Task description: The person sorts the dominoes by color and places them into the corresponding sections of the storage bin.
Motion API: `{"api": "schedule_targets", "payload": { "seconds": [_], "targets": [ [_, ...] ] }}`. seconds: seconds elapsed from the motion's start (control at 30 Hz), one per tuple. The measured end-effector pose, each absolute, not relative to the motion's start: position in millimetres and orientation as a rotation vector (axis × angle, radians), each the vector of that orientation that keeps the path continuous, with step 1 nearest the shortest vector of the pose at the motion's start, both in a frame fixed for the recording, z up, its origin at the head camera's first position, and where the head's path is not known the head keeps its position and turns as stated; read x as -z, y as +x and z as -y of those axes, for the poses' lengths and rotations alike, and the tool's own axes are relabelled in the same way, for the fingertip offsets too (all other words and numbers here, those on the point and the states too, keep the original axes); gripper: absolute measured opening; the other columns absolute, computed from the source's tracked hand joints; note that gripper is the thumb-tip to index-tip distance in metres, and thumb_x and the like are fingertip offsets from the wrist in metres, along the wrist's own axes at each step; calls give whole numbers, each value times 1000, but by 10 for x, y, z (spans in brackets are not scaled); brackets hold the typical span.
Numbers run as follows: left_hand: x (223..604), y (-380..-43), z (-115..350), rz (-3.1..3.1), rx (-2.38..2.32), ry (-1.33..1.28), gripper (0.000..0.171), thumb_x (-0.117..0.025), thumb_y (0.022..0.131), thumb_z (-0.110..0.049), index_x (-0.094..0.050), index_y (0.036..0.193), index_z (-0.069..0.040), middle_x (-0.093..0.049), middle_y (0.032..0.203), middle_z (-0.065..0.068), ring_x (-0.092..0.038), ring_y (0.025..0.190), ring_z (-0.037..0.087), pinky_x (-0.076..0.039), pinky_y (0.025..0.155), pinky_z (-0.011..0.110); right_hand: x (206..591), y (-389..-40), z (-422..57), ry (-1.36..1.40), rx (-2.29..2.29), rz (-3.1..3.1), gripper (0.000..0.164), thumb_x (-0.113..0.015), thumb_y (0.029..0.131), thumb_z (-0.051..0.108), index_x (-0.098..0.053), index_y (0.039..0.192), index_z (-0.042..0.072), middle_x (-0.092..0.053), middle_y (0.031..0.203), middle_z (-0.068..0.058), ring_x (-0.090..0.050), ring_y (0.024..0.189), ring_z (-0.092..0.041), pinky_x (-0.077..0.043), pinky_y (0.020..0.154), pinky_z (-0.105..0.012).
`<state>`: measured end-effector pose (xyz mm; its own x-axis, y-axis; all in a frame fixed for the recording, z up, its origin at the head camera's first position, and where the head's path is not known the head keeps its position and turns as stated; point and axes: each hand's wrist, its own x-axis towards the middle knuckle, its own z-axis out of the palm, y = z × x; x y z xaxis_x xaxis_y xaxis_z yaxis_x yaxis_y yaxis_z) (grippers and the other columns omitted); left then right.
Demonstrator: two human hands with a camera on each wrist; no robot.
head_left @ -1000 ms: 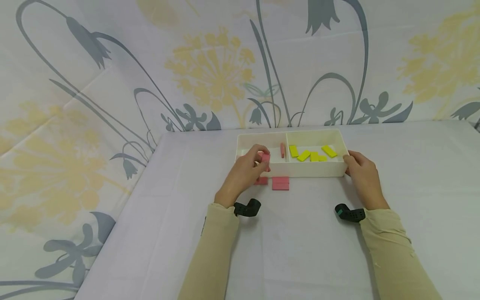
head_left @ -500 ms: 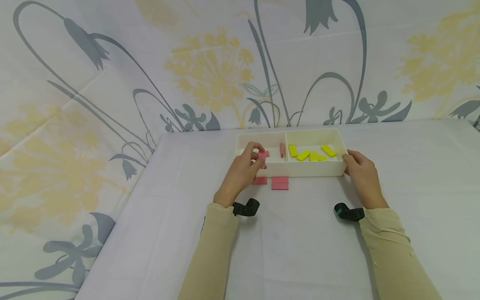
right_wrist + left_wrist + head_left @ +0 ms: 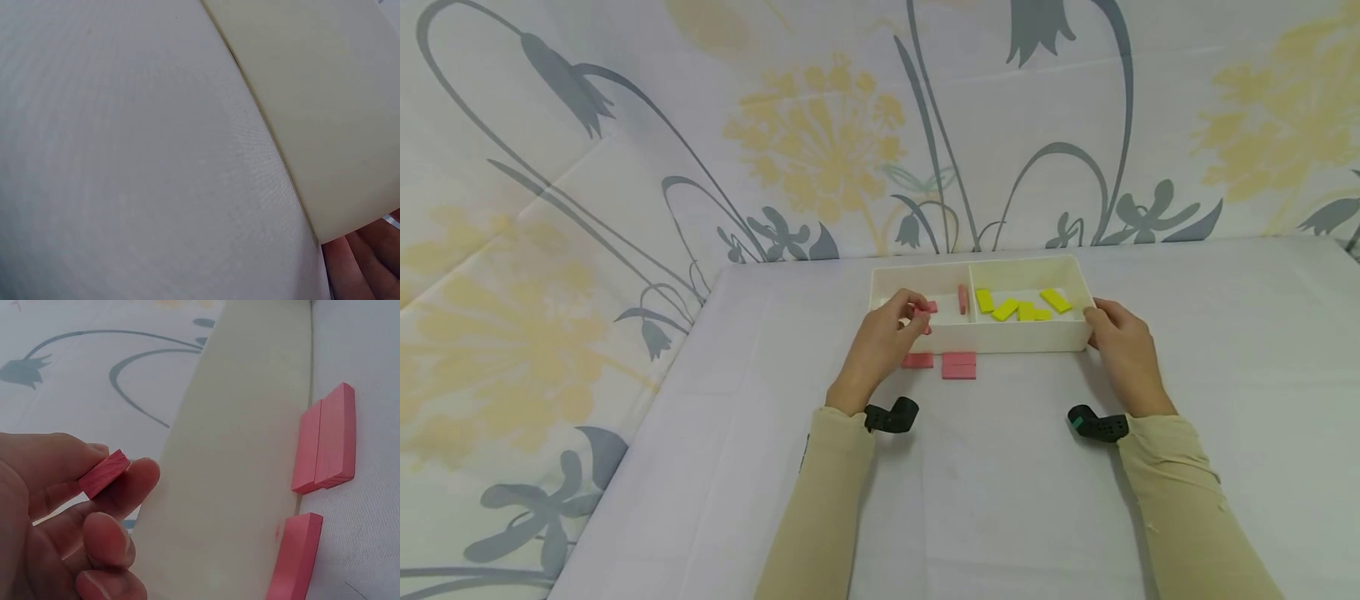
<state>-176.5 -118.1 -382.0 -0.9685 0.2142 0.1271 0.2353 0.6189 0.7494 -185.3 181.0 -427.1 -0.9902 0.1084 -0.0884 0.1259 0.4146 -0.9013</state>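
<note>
left hand, fingers pinching pink block at nine-o'clock compartment of white box; right hand grips it, three o'clock. we'd best brace box, move block without knocks.

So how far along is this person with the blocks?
Partway, it seems. Already done: yellow blocks lie in the right compartment of the white box, and a pink block is in the left. In hand: the left hand pinches another pink block, while the right hand grips the box's right end. Probably left: three visible loose pink blocks on the table before it.
</note>
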Motion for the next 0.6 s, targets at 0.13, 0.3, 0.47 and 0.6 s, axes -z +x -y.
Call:
{"api": "schedule_targets", "payload": {
  "seconds": [0.13,0.3,0.47,0.6],
  "targets": [
    [3801,-1760,1177,2824,1307,-364,21,-54,88,-26,-52,109,-21,-56,96,-4,-52,81,13,-43,63,28,4268,-1848,-1814,212,1676,-2630,67,-28,89,54,-32,138,8,-36,137,-15,-48,109,-32,-31,95,-50],
    [3814,-1778,1179,2842,1329,-326,31,-58,85,-27,-48,114,-23,-53,105,-3,-50,87,13,-44,65,27,4273,-1847,-1816,218,1672,-2622,67,-27,89,54,-31,138,9,-35,138,-15,-48,110,-33,-30,95,-50],
    [3813,-1782,1185,2832,1369,-310,34,-57,86,-25,-47,118,-22,-54,108,-4,-52,86,13,-45,64,28,4286,-1853,-1816,217,1679,-2611,68,-27,89,54,-31,139,9,-34,138,-15,-47,111,-33,-31,95,-51],
    [3811,-1780,1197,2825,1349,-314,33,-55,88,-26,-48,120,-22,-54,109,-4,-52,91,13,-45,69,28,4283,-1854,-1816,211,1681,-2620,67,-27,89,54,-32,138,9,-35,138,-15,-47,110,-32,-31,95,-50]
  ]
}}
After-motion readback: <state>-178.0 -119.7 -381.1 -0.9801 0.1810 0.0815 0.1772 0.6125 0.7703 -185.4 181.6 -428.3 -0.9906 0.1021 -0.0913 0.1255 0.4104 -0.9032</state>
